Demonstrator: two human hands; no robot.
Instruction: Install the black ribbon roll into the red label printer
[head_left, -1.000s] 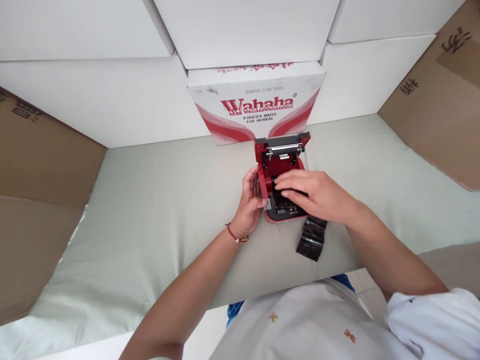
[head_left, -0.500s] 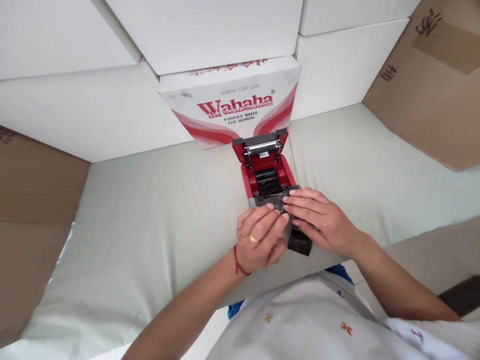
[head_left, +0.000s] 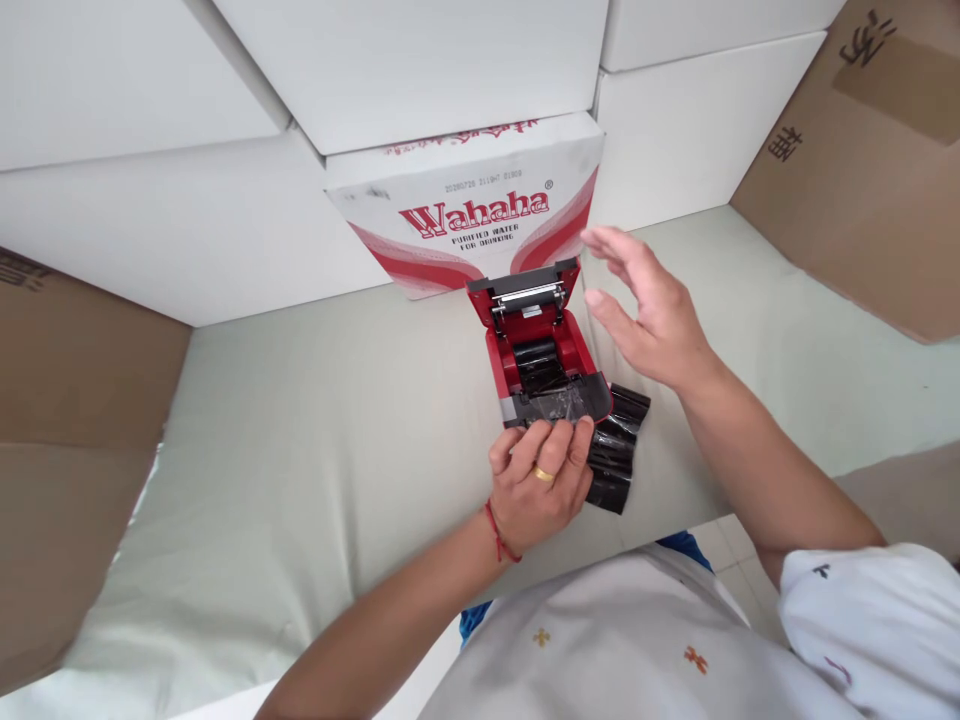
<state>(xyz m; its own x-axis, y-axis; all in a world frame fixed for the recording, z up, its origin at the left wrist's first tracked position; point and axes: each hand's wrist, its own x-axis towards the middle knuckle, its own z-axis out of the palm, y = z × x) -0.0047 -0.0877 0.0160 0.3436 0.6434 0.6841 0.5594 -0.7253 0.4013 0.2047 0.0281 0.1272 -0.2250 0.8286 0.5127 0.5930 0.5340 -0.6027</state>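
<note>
A small red and dark grey printer stands on the covered surface with its lid tipped back open. Inside it lies a roll of black film, and a thin, shiny stretch of that film runs over the front ledge. My left hand is closed at the front edge, its fingers curled over the film; the fingertips are partly hidden. A creased black strip of film spills out to the right of this hand. Beside the raised lid, my right hand is in the air, holding nothing, thumb and fingers apart.
Right behind the printer is a white and red Wahaha water carton. White boxes are stacked along the back. Brown cardboard boxes stand at the left and right. A pale green cloth covers the surface.
My right hand has left the front ledge and moved up and right to beside the lid. My left hand has shifted slightly down and right. More of the black strip now shows.
</note>
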